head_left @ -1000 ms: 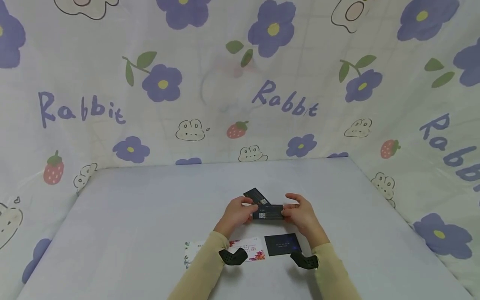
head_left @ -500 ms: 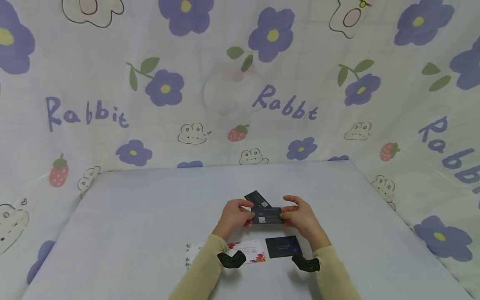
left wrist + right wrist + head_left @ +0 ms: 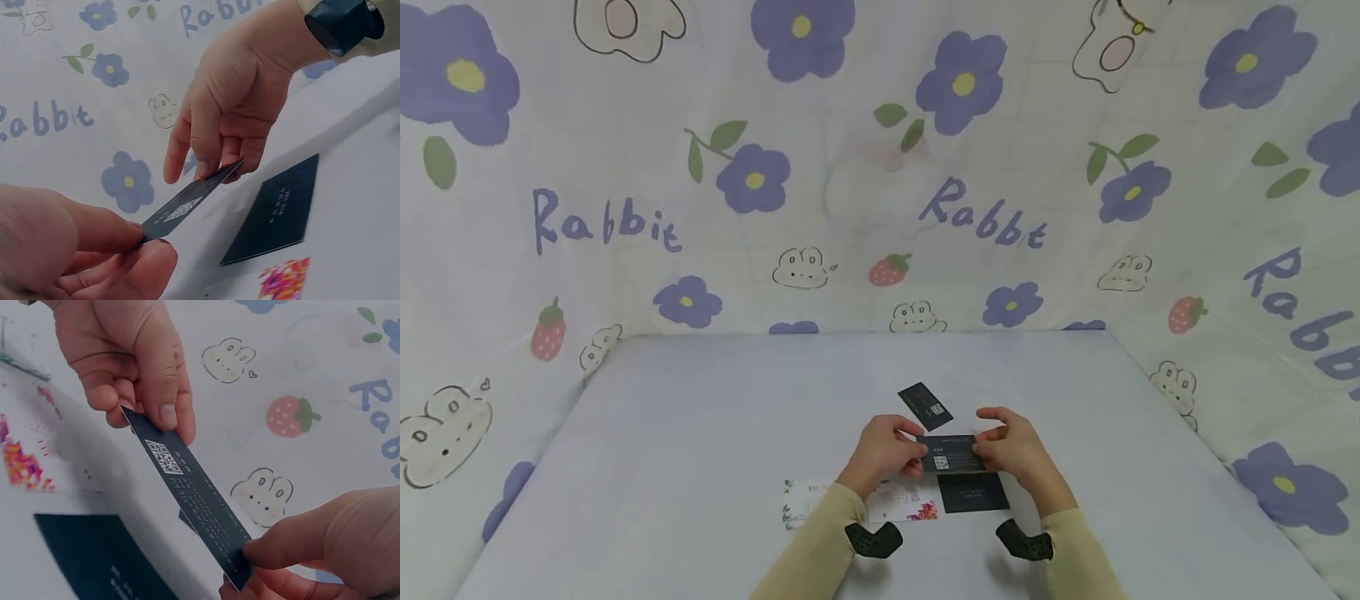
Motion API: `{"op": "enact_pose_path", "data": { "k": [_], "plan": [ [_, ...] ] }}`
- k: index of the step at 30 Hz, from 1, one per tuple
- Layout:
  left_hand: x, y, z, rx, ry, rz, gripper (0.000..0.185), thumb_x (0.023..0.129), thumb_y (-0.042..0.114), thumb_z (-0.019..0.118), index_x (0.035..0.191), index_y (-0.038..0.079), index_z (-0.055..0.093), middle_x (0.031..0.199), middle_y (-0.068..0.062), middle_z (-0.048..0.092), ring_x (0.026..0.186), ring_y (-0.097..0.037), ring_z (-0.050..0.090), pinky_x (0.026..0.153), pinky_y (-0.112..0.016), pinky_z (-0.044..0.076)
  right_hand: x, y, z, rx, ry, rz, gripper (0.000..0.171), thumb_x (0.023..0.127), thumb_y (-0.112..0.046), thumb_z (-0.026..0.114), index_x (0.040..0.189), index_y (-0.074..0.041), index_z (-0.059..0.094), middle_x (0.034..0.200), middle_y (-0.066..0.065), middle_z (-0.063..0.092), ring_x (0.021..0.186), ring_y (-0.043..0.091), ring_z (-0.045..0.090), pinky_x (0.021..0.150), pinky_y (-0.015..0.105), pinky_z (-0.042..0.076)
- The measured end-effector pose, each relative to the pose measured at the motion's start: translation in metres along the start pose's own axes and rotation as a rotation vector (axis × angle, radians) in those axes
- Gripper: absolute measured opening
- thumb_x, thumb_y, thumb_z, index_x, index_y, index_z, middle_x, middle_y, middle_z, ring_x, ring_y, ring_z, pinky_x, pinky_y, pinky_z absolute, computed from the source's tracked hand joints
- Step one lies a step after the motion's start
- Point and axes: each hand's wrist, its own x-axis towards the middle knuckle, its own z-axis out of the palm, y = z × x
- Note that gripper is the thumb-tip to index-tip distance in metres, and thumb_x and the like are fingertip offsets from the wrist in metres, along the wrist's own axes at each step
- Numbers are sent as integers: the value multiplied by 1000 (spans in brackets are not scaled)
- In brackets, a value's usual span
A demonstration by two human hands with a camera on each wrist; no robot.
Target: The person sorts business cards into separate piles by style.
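Observation:
A dark card with a QR code and fine print (image 3: 955, 454) is held level above the table by both hands. My left hand (image 3: 886, 450) pinches its left end between thumb and fingers, as the left wrist view also shows. Its right end is pinched by my right hand (image 3: 1018, 454), whose index finger stays raised off the card. Beyond the hands, a second dark card with a QR code (image 3: 926, 406) lies tilted on the table. Just below the held card, another dark card (image 3: 973, 493) lies flat, its upper edge partly covered in the head view.
Left of the flat dark card lies a white card with colourful flowers (image 3: 906, 502). A white card with green leaves (image 3: 801, 500) lies farther left, partly behind the left forearm. A printed curtain (image 3: 850, 208) encloses the white table (image 3: 700, 433).
Both hands have drawn the held card toward the person, now over the upper edge of the flat dark card. The tilted card behind shows fully, apart from the held one.

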Motion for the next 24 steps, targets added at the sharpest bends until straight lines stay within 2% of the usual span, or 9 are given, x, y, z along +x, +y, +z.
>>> {"op": "enact_pose_path", "data": {
  "k": [7,12,14,18,24],
  "plan": [
    [-6,6,23,120,-72,-4,12,90,4,73,100,1,67,60,-2,63,44,-7,57,47,-18,49,-22,17,-19,-52,20,31,58,88,3,70,143,-1,50,95,13,66,74,17,63,63,31,58],
    [-8,2,33,253,-76,48,8,87,3,73,91,4,66,53,-3,61,38,-6,52,42,-16,44,-30,31,-18,-71,44,34,56,86,3,71,139,1,52,88,11,69,65,15,62,57,30,53],
    [-7,0,35,336,-58,88,7,85,4,74,88,4,67,56,-2,62,38,-4,50,44,-17,44,-30,34,-16,-95,59,27,56,86,2,71,139,0,53,87,11,69,63,15,60,55,29,51],
    [-6,0,38,475,-19,153,8,81,7,77,82,5,69,70,-3,66,50,-7,51,50,-19,41,-31,34,-13,-161,84,17,57,85,-1,71,139,-1,53,85,10,69,62,14,58,54,28,49],
    [-5,4,43,540,-30,169,11,81,7,78,79,6,67,72,-2,62,55,-12,53,50,-21,39,-32,31,-14,-250,126,-12,59,82,-2,74,138,-2,55,87,10,70,66,16,58,56,27,48]
  ]
}}
